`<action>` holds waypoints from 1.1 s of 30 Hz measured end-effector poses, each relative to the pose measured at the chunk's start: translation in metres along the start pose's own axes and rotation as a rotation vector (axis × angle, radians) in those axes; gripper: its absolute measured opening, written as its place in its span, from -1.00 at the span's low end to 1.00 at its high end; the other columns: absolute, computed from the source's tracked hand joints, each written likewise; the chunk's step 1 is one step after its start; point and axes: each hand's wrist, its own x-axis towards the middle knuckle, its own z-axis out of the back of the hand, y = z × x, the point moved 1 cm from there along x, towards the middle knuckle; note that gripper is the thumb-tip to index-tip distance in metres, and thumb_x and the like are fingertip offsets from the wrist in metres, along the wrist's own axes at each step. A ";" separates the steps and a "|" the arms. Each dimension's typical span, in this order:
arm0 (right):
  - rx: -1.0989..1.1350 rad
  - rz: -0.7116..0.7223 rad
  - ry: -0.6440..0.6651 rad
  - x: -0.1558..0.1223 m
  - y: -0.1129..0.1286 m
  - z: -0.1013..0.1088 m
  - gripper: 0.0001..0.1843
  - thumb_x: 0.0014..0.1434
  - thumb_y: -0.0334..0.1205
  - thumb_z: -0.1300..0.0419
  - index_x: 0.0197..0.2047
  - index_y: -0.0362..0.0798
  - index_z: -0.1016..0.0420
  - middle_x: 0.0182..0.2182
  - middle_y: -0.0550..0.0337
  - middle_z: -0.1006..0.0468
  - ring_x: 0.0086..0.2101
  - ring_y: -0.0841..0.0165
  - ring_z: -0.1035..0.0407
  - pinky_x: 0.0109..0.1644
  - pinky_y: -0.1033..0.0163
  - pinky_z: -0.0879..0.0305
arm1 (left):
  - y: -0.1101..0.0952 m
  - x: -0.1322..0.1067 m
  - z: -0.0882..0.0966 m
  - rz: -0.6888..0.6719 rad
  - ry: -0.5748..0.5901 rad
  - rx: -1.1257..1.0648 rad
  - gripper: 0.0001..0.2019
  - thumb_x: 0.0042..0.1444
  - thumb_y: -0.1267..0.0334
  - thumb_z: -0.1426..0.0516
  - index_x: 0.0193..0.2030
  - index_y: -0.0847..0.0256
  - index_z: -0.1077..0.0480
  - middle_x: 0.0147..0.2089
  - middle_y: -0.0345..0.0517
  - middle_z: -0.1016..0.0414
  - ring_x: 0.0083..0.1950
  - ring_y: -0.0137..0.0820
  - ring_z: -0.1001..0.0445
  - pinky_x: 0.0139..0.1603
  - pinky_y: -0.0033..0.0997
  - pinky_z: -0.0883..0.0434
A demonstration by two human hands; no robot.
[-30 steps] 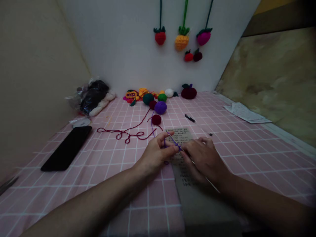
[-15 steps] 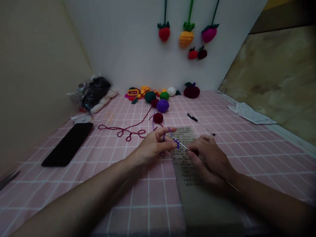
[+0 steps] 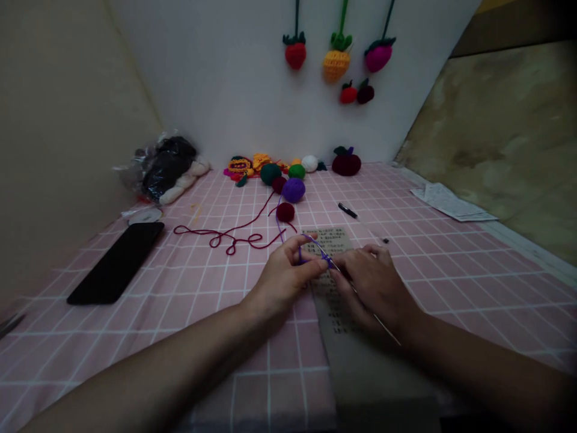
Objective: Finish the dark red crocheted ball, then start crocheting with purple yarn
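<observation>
My left hand [image 3: 283, 278] pinches a strand of purple yarn [image 3: 301, 257] that runs back to a purple yarn ball [image 3: 293, 189]. My right hand [image 3: 369, 288] is closed on a thin metal crochet hook [image 3: 356, 294], whose tip meets the yarn between the two hands. Both hands hover over a printed paper sheet [image 3: 331, 240] lying on the pink checked table [image 3: 216, 300]. A dark red yarn ball [image 3: 285, 211] with a loose looping strand [image 3: 225, 237] lies just beyond the hands.
A black phone [image 3: 117, 261] lies at the left. A plastic bag of dark and white yarn [image 3: 164, 168] sits at the back left. Crocheted pieces and yarn balls [image 3: 270, 171] line the back wall, crocheted fruits [image 3: 336, 60] hang above. A pen [image 3: 348, 210] and papers [image 3: 451, 204] lie right.
The hands have drawn closer together again, with the hook tip pushed into the yarn at my left fingertips. The camera has tilted slightly.
</observation>
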 end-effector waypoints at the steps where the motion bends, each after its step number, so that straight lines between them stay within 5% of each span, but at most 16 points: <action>1: 0.021 0.002 -0.005 0.000 -0.001 0.000 -0.81 0.33 -0.33 0.06 -0.24 -0.12 -0.36 -0.40 0.15 -0.48 -0.38 0.27 -0.33 -0.04 0.03 -0.04 | -0.002 0.000 0.001 0.017 0.028 -0.011 -0.50 -0.11 0.40 -0.32 0.02 0.25 -0.33 -0.49 -0.36 -0.38 -0.52 -0.62 -0.27 -0.41 -0.53 -0.19; 6: 0.157 -0.002 0.003 0.000 -0.008 0.000 -0.86 0.32 -0.34 0.02 -0.28 -0.05 -0.32 -0.42 0.25 -0.45 -0.38 0.32 -0.30 -0.03 0.05 0.00 | -0.010 0.005 0.011 0.051 0.142 0.030 -0.48 -0.11 0.40 -0.34 0.04 0.23 -0.37 -0.47 -0.33 -0.39 -0.49 -0.59 -0.28 -0.38 -0.50 -0.17; 33: 0.257 0.086 -0.025 -0.002 -0.018 0.008 -0.91 0.25 -0.40 -0.03 -0.26 -0.03 -0.28 -0.45 0.28 -0.36 -0.41 0.36 -0.26 -0.04 0.02 -0.08 | -0.034 0.012 0.020 0.063 0.039 0.077 -0.60 -0.14 0.47 -0.27 -0.07 0.31 -0.47 -0.53 -0.29 -0.38 -0.53 -0.61 -0.25 -0.46 -0.54 -0.10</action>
